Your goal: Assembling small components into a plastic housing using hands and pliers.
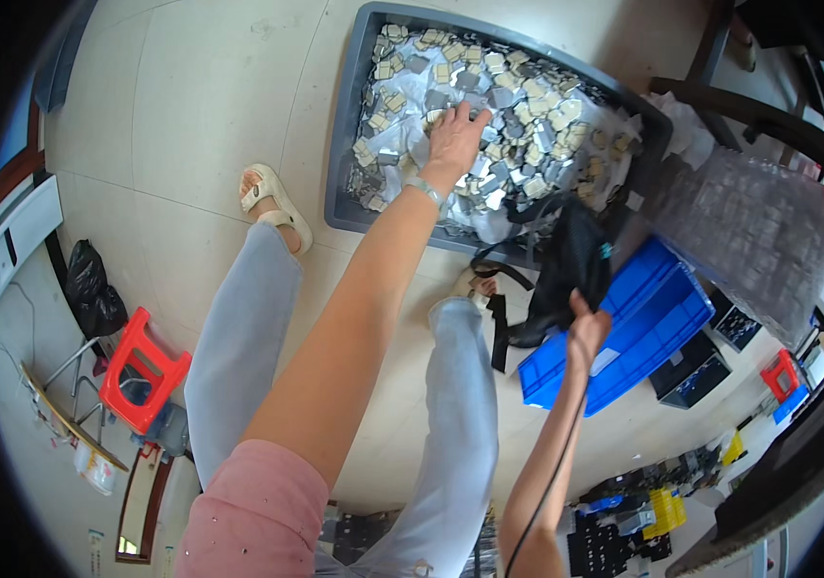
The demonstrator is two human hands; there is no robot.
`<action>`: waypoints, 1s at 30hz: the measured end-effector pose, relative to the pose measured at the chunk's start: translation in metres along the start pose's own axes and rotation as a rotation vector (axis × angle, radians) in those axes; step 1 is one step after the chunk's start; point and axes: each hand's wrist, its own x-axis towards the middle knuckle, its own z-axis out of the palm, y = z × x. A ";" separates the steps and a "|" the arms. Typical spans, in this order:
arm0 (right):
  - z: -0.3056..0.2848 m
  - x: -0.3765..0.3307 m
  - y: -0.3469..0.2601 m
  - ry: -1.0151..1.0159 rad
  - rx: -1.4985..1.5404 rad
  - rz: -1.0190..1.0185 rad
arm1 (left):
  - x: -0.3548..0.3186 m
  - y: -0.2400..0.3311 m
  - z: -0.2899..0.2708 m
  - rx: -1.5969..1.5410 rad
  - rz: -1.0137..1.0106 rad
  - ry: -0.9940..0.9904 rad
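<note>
My left hand reaches into a large grey plastic bin. Its fingers are apart and touch a heap of small beige and grey block-like pieces; the fingertips are partly hidden among them. Sheets of thin white plastic lie between the pieces. Closed round a black bag with loose straps, my right hand holds it over the bin's near right corner. What is inside the bag cannot be seen.
A blue crate stands below the bag, beside black boxes. Clear plastic wrapping covers a bulky stack at right. At left are a red stool and black plastic bags. My feet are near the bin.
</note>
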 end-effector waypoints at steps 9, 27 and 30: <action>0.067 0.120 0.020 0.041 -0.384 -0.152 | 0.025 -0.019 -0.019 -0.270 0.127 0.360; -0.074 -0.054 0.025 -0.175 0.165 0.308 | -0.153 -0.105 -0.295 -0.508 0.023 0.130; -0.068 -0.077 -0.014 -0.014 -0.094 0.264 | -0.224 -0.137 -0.427 -0.441 -0.048 0.153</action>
